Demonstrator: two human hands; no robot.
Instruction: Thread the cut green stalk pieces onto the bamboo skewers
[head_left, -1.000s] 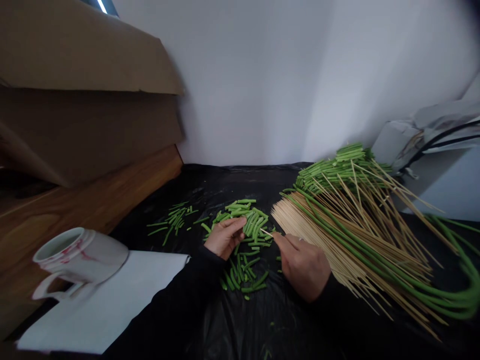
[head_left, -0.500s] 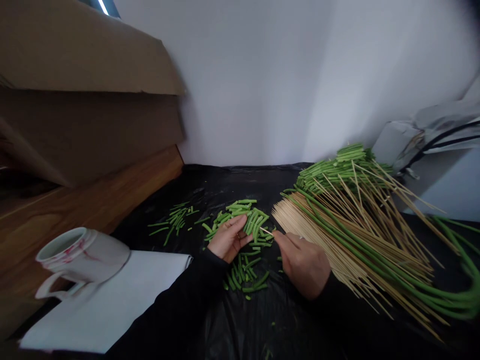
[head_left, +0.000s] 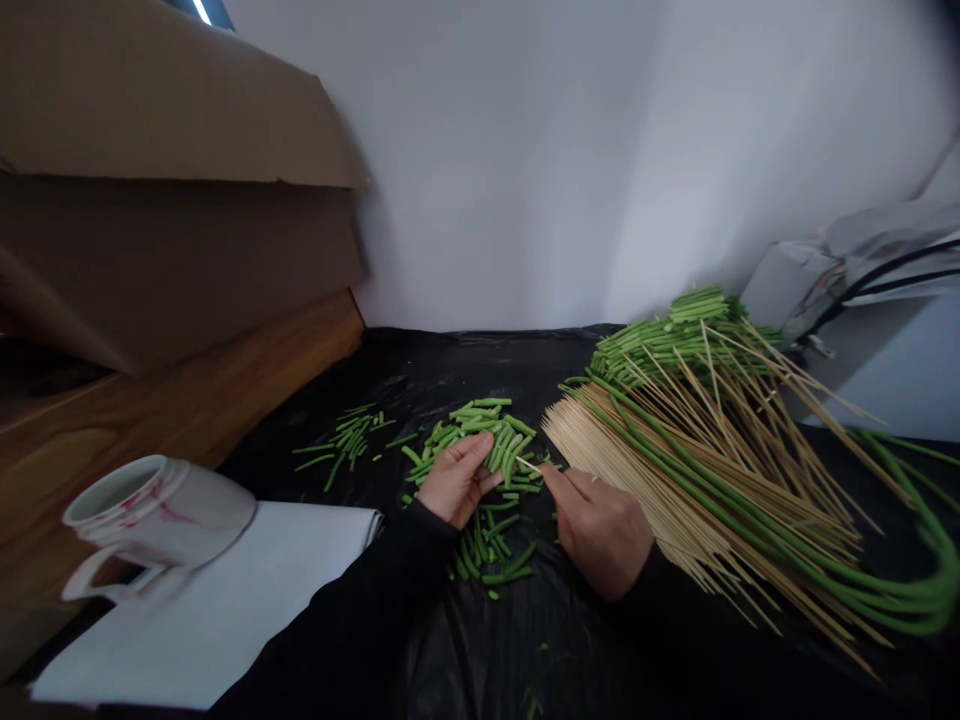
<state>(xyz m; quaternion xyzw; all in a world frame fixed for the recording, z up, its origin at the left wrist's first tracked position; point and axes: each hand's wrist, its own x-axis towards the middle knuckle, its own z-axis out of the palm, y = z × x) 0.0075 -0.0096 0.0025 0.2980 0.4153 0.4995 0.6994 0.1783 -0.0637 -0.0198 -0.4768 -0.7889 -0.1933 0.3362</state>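
Note:
My left hand is closed on a few cut green bean pieces, pinched between thumb and fingers above the pile. My right hand grips a thin bamboo skewer. Its pale tip points left and sits at the edge of those pieces; whether it pierces one, I cannot tell. Around and below my left hand lies a loose pile of cut beans. To the right of my right hand spreads a bundle of bamboo skewers, with long whole green beans lying across it.
Stacked rows of cut beans lie at the back right against the wall. A smaller group of bean pieces is at left on the black plastic sheet. A white mug lies tipped on white paper, near a cardboard box.
Both hands keep nearly the same hold and place. My right hand and the skewer have shifted very slightly left, along with a small shift of the whole view.

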